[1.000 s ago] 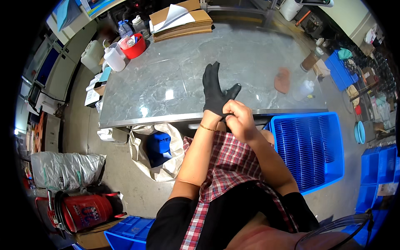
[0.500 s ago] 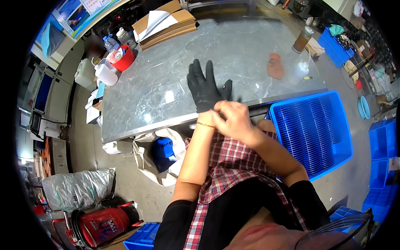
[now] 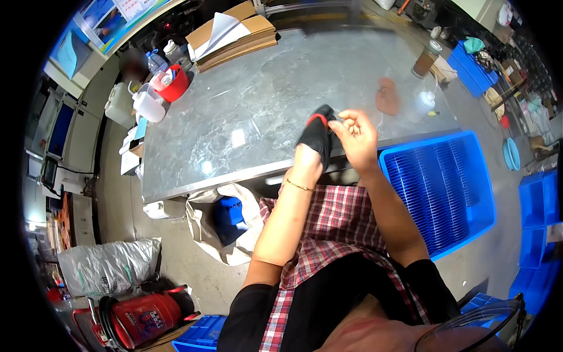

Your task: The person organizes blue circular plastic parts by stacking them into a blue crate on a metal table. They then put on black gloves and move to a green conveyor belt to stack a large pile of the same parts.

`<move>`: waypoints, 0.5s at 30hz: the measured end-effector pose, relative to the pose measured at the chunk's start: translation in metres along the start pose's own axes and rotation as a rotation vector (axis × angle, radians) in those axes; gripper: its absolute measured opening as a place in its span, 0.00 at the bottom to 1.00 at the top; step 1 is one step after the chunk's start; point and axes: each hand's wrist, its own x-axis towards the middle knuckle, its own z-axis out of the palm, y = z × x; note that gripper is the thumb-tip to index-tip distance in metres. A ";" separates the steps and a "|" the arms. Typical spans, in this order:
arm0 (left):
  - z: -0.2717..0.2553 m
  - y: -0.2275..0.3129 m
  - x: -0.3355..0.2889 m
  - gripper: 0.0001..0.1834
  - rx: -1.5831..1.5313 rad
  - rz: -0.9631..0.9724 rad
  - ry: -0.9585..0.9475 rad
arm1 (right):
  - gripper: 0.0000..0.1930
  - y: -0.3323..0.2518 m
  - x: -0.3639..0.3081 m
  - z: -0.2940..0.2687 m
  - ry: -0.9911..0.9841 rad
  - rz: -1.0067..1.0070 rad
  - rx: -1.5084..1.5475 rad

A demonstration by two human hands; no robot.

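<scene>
My left hand [image 3: 315,139] wears a black glove and is raised over the table's front edge, turned on its side. Its fingers look folded, and whatever lies in them is hidden. A red band [image 3: 317,119] crosses the black fabric near its upper end; I cannot tell whether it belongs to this glove or to a second one. My bare right hand [image 3: 360,139] is close against it on the right, fingers curled and thumb tip at the edge of the black fabric beside the band. Beneath both hands is the grey marbled table [image 3: 258,88].
A blue crate [image 3: 487,217] with rows of thin discs stands at the right front edge. An orange-brown cloth [image 3: 387,97], a squeeze bottle [image 3: 423,104] and a brown jar [image 3: 426,58] are on the right. Cardboard sheets [image 3: 246,41], a red tub [image 3: 175,85] and a white sack [image 3: 199,226] lie leftward.
My left hand has turned from flat with spread fingers to sideways and folded, moving slightly right. My right hand has let go of the glove's wrist and moved up toward the fingers. The red band now shows.
</scene>
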 end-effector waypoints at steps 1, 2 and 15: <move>0.000 0.002 -0.001 0.22 -0.068 0.067 0.064 | 0.08 0.000 -0.009 0.003 0.012 -0.017 0.035; -0.001 0.004 -0.002 0.26 -0.074 0.140 -0.001 | 0.10 -0.001 -0.018 0.004 -0.083 0.044 0.121; 0.007 0.013 -0.009 0.36 -0.284 0.055 -0.160 | 0.06 -0.037 -0.043 0.007 -0.264 0.361 0.151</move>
